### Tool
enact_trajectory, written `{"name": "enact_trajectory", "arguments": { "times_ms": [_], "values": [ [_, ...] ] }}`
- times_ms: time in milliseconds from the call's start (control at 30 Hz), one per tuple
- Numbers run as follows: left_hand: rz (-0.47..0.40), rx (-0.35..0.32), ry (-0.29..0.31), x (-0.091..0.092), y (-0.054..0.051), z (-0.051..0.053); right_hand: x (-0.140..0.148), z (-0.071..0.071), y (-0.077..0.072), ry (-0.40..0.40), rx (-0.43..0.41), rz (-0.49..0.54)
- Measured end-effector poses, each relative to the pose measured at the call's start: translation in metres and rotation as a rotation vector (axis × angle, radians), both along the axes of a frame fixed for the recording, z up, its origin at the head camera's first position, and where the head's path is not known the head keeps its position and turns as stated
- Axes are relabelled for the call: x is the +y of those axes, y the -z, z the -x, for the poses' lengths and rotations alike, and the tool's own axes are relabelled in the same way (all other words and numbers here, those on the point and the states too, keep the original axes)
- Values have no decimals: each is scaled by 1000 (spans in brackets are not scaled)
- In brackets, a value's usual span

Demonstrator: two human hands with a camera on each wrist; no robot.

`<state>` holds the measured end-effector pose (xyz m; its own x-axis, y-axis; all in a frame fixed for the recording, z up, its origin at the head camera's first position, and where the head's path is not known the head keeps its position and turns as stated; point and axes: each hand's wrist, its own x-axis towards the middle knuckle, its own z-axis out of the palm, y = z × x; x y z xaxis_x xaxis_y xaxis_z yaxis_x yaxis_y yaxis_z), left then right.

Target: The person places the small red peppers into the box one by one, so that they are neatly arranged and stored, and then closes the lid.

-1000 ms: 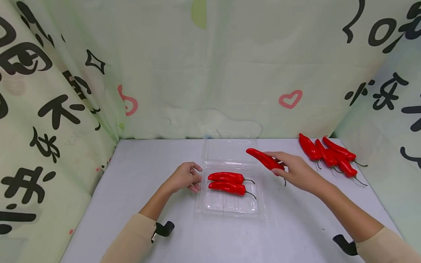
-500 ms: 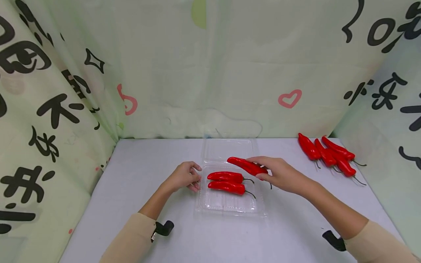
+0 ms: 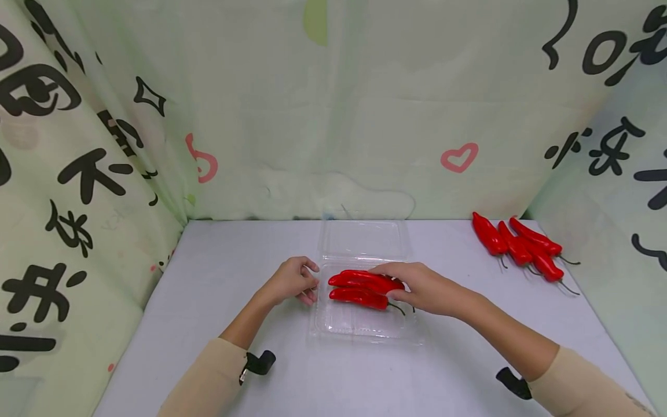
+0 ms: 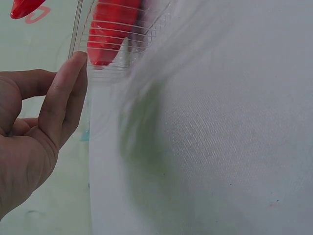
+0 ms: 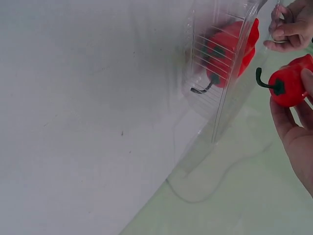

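My right hand [image 3: 429, 288] grips a red chili pepper [image 5: 287, 87] by its stem end, thumb on one side and fingers on the other. This pepper is over the clear plastic box [image 3: 359, 330], above the rear one of two red peppers lying inside. The rear pepper [image 3: 336, 281] is partly covered by it; the front pepper [image 3: 356, 297] shows whole with its dark stem. At the box's left side is my left hand [image 3: 294, 281], its fingertips touching the rim in the left wrist view, with nothing seen gripped.
The box's clear lid [image 3: 365, 238] lies folded back behind it. Several more red peppers [image 3: 521, 246] are heaped at the table's rear right corner. A printed curtain [image 3: 365, 116] surrounds the white table [image 3: 234, 243] at the back and sides.
My right hand has carried the pepper leftward and down, from beside the box to just above the peppers in it. My left hand has stayed at the box's left rim.
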<state>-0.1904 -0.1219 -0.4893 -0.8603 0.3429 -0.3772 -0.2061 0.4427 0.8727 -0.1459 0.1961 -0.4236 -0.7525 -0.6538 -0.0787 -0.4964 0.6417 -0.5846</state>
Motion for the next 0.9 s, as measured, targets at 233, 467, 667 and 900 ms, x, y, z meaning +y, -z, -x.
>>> {"name": "enact_trajectory", "arguments": {
  "times_ms": [233,467,667,900],
  "values": [
    [-6,-1,0,-1,0,0,-6,-2,7,-30,-3,-30],
    [-20,0,2,-2,1,1,-12,-5,16,-50,-50,-49],
    [-17,11,4,-2,1,0,-15,-7,23,-112,-18,-52],
    [0,15,-2,0,-1,-1,-18,-10,31,-114,-9,-59]
  ]
}}
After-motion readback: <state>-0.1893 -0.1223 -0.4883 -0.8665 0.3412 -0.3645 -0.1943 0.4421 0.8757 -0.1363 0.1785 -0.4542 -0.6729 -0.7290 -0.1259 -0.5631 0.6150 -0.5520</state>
